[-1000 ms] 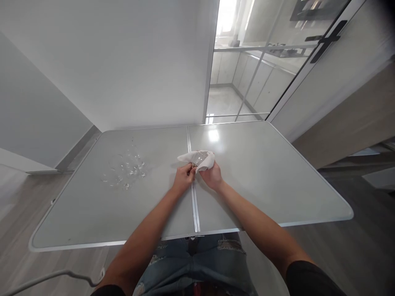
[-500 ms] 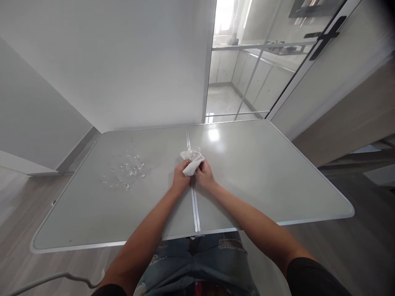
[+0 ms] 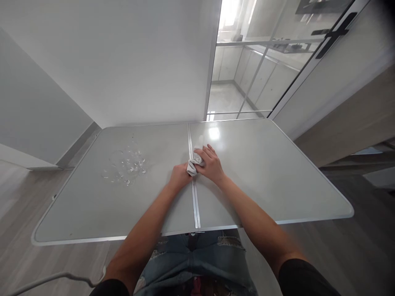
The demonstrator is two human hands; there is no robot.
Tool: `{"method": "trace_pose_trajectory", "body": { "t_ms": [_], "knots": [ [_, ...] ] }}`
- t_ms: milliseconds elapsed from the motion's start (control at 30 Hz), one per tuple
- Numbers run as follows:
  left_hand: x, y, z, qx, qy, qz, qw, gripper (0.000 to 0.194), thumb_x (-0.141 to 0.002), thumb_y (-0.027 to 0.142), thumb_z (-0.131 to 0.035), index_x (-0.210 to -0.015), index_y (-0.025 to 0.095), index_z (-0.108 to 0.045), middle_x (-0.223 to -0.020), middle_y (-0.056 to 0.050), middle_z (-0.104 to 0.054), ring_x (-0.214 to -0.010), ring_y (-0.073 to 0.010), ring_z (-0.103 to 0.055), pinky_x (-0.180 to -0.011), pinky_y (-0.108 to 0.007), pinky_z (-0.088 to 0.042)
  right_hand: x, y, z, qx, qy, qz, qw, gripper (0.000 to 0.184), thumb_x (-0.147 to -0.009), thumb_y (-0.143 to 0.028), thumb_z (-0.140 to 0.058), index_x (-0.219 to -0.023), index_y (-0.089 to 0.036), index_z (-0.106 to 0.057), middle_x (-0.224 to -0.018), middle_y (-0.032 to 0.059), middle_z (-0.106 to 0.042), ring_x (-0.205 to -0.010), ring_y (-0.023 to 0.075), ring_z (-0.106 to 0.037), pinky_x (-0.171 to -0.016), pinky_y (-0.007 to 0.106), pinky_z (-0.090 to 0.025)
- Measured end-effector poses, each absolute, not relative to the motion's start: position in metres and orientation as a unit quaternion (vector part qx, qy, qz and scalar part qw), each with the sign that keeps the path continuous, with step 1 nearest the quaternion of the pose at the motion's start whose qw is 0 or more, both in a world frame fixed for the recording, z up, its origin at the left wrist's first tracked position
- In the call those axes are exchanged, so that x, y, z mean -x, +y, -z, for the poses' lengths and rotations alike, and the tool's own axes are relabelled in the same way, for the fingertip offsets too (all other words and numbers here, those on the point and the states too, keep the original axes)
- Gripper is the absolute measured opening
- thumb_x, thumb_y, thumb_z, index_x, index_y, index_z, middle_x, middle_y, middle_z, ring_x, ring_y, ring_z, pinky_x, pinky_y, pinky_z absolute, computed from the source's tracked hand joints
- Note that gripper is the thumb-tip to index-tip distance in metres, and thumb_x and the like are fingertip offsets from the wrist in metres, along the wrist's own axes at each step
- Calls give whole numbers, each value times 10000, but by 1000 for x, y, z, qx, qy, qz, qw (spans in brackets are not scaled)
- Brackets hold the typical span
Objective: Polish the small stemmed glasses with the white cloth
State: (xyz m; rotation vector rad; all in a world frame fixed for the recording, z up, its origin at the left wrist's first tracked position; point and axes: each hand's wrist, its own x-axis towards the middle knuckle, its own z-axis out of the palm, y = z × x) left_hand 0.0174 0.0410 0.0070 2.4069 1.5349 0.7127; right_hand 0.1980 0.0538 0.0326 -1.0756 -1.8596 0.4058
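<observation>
A white cloth [image 3: 194, 163] is bunched between my two hands above the table's middle seam. My left hand [image 3: 180, 176] has its fingers closed on the cloth's left side. My right hand [image 3: 211, 164] grips the cloth from the right, fingers curled over its top. Something clear and faint, perhaps part of a transparent object inside the cloth, shows just beyond the folds; its shape is mostly hidden. On the table's left half lies a cluster of clear, shiny, transparent pieces [image 3: 132, 164], whose kind I cannot make out.
The grey folding table [image 3: 262, 176] has a metal rim and a metal centre seam [image 3: 195, 205]. Behind it stand a white wall [image 3: 148, 74] and a glass-paned door [image 3: 247, 74]. A pale cable [image 3: 61, 275] runs at lower left.
My right hand has come up over the cloth, with its fingers now on top. The cloth, spread like a cup around a clear object before, is now bunched tighter.
</observation>
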Motion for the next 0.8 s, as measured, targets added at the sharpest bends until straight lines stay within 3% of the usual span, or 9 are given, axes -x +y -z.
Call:
{"method": "trace_pose_trajectory", "body": {
  "t_ms": [100,200,300,400,567,667,800],
  "knots": [
    [-17,41,-7,-845,495,-183,84,97,-732,156,-611,-643,190,-630,-660,-89,-665,-619,-221,-620,-570,-299,-364,-202,56,-36,489,-738,-214,413,209,-785,-319,-686,-987,-269,-703,-870,24,-703,-834,224,-636,-856,367,-494],
    [-17,40,-7,-861,482,-147,66,133,-801,195,-601,-687,180,-669,-682,-110,-682,-626,-235,-635,-576,-310,-372,-209,62,-34,510,-703,-311,387,177,-824,-390,-647,-843,-224,-703,-689,-15,-643,-663,158,-556,-649,273,-429],
    [-18,37,-9,-873,461,-147,70,183,-889,285,-582,-798,178,-700,-735,-117,-707,-639,-242,-646,-580,-314,-371,-215,69,-28,509,-636,-424,395,260,-807,-446,-667,-784,-188,-699,-688,-13,-642,-670,150,-548,-607,253,-406],
    [-19,34,-12,-880,436,-164,90,219,-931,358,-570,-866,192,-697,-770,-104,-719,-651,-235,-649,-584,-306,-367,-219,72,-23,495,-521,-552,422,319,-740,-468,-745,-868,-176,-724,-766,7,-692,-691,158,-590,-613,258,-439],
    [-17,33,-11,-891,398,-192,103,212,-935,355,-578,-811,201,-655,-742,-73,-703,-644,-206,-631,-579,-287,-348,-221,71,-25,442,-388,-719,371,382,-649,-437,-841,-865,-149,-714,-731,29,-688,-622,152,-600,-566,267,-452],
    [-15,34,-13,-871,407,-243,130,224,-950,361,-564,-800,205,-622,-709,-40,-672,-618,-172,-604,-581,-269,-347,-223,75,-23,438,-357,-704,430,398,-600,-396,-852,-860,-148,-684,-733,22,-674,-629,153,-598,-579,275,-459],
    [-15,37,-19,-791,439,-364,219,293,-991,420,-505,-801,207,-569,-693,-3,-633,-595,-137,-575,-622,-256,-395,-224,80,-12,566,-318,-448,614,402,-668,-428,-780,-950,-207,-598,-771,-24,-638,-694,143,-586,-624,258,-451]
  ]
}}
